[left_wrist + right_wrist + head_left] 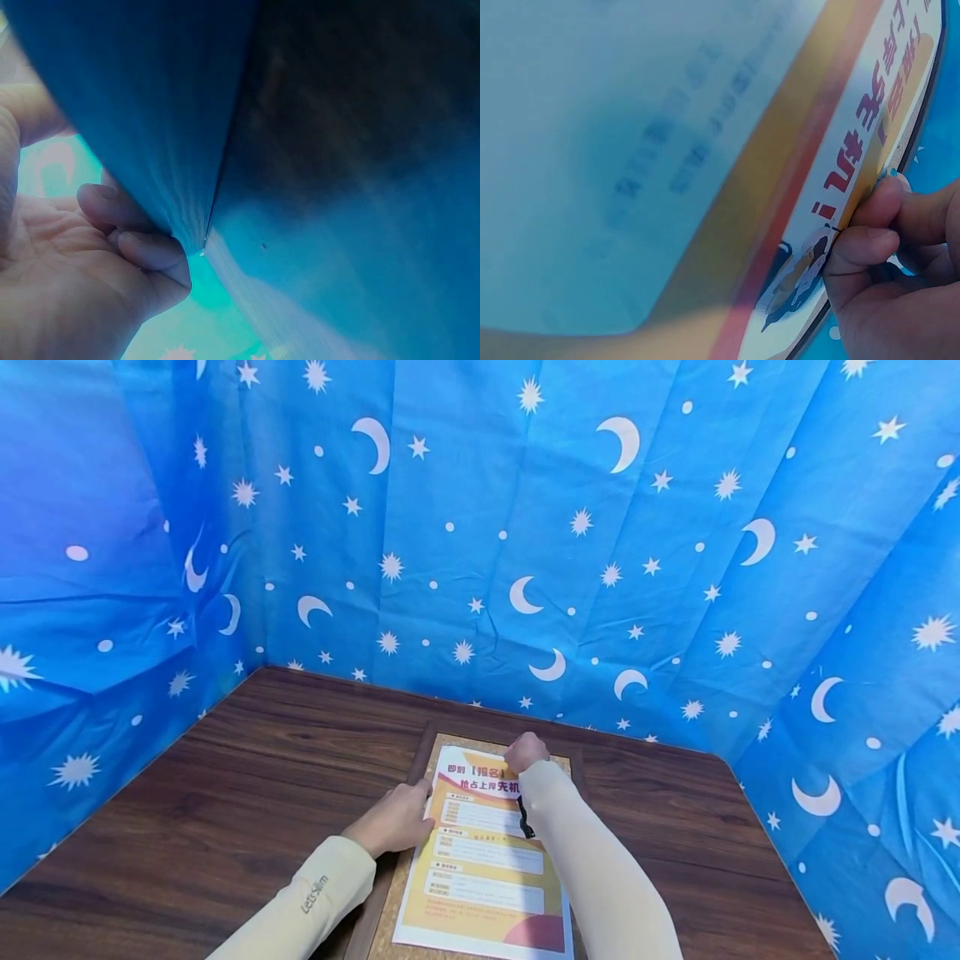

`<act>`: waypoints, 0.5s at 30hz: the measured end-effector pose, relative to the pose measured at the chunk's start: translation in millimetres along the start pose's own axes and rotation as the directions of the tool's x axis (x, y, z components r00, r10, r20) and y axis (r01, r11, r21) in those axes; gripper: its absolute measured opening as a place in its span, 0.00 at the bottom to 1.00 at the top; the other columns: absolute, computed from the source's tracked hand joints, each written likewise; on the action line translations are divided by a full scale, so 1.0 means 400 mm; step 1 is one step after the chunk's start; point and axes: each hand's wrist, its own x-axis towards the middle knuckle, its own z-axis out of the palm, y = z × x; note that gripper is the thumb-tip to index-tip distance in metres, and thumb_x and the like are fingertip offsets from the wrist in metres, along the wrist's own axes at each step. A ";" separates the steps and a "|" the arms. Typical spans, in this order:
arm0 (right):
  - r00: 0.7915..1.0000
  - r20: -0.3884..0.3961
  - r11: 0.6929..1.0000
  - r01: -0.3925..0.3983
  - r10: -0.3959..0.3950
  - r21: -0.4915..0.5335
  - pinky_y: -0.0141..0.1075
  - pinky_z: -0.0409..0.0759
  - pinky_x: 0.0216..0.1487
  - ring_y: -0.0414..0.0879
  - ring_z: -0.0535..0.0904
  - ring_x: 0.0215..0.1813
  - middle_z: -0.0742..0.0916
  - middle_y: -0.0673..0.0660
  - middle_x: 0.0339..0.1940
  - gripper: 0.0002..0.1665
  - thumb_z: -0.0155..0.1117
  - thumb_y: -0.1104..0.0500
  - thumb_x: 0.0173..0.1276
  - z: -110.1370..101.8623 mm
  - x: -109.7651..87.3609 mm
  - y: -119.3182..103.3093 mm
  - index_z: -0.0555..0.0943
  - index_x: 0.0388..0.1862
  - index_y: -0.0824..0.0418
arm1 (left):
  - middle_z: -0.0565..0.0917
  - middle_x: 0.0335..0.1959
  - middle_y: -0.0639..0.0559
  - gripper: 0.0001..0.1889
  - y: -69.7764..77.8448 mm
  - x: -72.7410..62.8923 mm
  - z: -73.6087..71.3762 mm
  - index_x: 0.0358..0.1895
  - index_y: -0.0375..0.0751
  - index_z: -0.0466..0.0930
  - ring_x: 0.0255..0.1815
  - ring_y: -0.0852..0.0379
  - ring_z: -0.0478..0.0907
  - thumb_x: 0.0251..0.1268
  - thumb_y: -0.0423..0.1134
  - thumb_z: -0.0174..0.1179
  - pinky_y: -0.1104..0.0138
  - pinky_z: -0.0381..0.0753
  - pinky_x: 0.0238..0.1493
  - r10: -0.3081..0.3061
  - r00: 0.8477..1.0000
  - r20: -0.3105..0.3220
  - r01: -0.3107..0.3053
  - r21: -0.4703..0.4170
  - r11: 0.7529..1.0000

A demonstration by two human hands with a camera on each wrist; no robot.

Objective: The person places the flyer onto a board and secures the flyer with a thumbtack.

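A printed poster (487,860) in orange, white and red lies on a framed corkboard (385,935). My left hand (393,818) holds the board's left side, its thumb over the poster's edge. In the left wrist view, the fingers (154,251) curl in against the side of the frame (187,150). My right hand (527,753) is at the poster's upper right. Its thumb and fingers (870,244) pinch together close over the print in the right wrist view. A thin dark tip, like a pin's, shows beside them; the fingertips hide the rest.
The corkboard lies on a dark wooden table (300,752). Behind the table and at both sides hangs a blue curtain (465,527) with white moons and stars. A black strap (526,820) shows at the right sleeve.
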 end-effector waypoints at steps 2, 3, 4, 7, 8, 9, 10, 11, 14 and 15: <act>1.000 0.003 1.000 -0.014 0.014 0.013 0.46 0.77 0.42 0.51 0.77 0.34 0.82 0.56 0.27 0.09 0.62 0.58 0.66 -0.001 0.000 0.004 0.82 0.27 0.60 | 0.71 0.15 0.51 0.26 0.002 0.001 0.002 0.60 0.25 0.66 0.13 0.58 0.67 0.61 0.34 0.60 0.65 0.69 0.20 0.001 1.000 -0.001 -0.001 0.002 1.000; 1.000 0.004 1.000 -0.018 0.018 0.019 0.46 0.77 0.42 0.51 0.77 0.34 0.81 0.56 0.27 0.10 0.62 0.57 0.66 -0.002 0.000 0.005 0.81 0.27 0.60 | 0.72 0.16 0.51 0.26 0.003 0.002 0.002 0.59 0.25 0.67 0.15 0.58 0.68 0.60 0.34 0.60 0.64 0.70 0.21 0.004 1.000 -0.005 -0.004 0.006 1.000; 1.000 0.006 0.999 -0.023 0.023 0.025 0.46 0.77 0.42 0.51 0.77 0.34 0.81 0.56 0.27 0.10 0.61 0.57 0.67 -0.003 0.000 0.006 0.81 0.26 0.60 | 0.73 0.17 0.50 0.26 0.003 0.003 0.001 0.59 0.25 0.67 0.17 0.58 0.69 0.59 0.34 0.61 0.64 0.71 0.22 0.006 1.000 -0.007 -0.005 0.009 1.000; 1.000 0.010 0.999 -0.030 0.030 0.037 0.47 0.77 0.42 0.52 0.77 0.34 0.82 0.56 0.28 0.11 0.61 0.57 0.67 -0.008 -0.001 0.008 0.81 0.27 0.60 | 0.77 0.24 0.48 0.25 0.002 0.006 -0.002 0.57 0.25 0.68 0.24 0.56 0.73 0.58 0.34 0.62 0.62 0.74 0.27 0.010 1.000 -0.020 -0.009 0.022 1.000; 1.000 0.011 0.999 -0.026 0.025 0.036 0.47 0.77 0.43 0.52 0.77 0.34 0.82 0.57 0.29 0.11 0.61 0.57 0.67 -0.008 -0.001 0.008 0.81 0.27 0.61 | 0.78 0.27 0.46 0.25 0.001 0.006 -0.002 0.57 0.25 0.68 0.26 0.55 0.75 0.58 0.34 0.62 0.61 0.75 0.29 0.011 1.000 -0.024 -0.011 0.026 1.000; 1.000 0.012 0.999 -0.021 0.021 0.034 0.47 0.77 0.43 0.52 0.77 0.35 0.82 0.57 0.29 0.10 0.61 0.57 0.67 -0.008 -0.001 0.009 0.82 0.28 0.61 | 0.79 0.30 0.45 0.25 0.001 0.006 -0.002 0.56 0.25 0.69 0.29 0.55 0.76 0.57 0.34 0.63 0.60 0.75 0.30 0.011 1.000 -0.029 -0.011 0.027 1.000; 1.000 0.015 0.999 -0.017 0.017 0.031 0.47 0.77 0.44 0.52 0.77 0.35 0.82 0.57 0.30 0.10 0.61 0.57 0.68 -0.007 -0.001 0.010 0.82 0.29 0.61 | 0.79 0.31 0.44 0.25 0.000 0.007 -0.002 0.56 0.25 0.69 0.31 0.54 0.76 0.57 0.34 0.63 0.60 0.76 0.32 0.009 0.999 -0.031 -0.008 0.028 1.000; 1.000 0.017 1.000 -0.014 0.014 0.028 0.47 0.77 0.45 0.51 0.77 0.35 0.82 0.57 0.31 0.09 0.61 0.58 0.68 -0.007 -0.002 0.010 0.82 0.30 0.62 | 0.80 0.32 0.43 0.25 -0.001 0.007 -0.002 0.56 0.25 0.69 0.32 0.53 0.77 0.57 0.34 0.63 0.59 0.76 0.33 0.009 0.999 -0.032 -0.008 0.030 1.000; 1.000 0.016 1.000 -0.016 0.015 0.024 0.47 0.78 0.45 0.51 0.77 0.36 0.82 0.57 0.32 0.08 0.61 0.59 0.67 -0.006 -0.005 0.012 0.83 0.32 0.63 | 0.80 0.33 0.42 0.25 -0.002 0.008 0.002 0.56 0.25 0.70 0.33 0.53 0.77 0.56 0.34 0.63 0.58 0.76 0.34 0.006 1.000 -0.030 -0.005 0.026 1.000; 1.000 0.012 0.999 -0.022 0.021 0.028 0.47 0.78 0.46 0.51 0.77 0.36 0.82 0.57 0.32 0.08 0.62 0.59 0.67 -0.006 -0.007 0.013 0.83 0.32 0.63 | 0.80 0.33 0.41 0.25 -0.002 0.008 0.004 0.55 0.25 0.70 0.33 0.53 0.77 0.56 0.34 0.63 0.58 0.77 0.34 0.007 1.000 -0.031 -0.006 0.026 1.000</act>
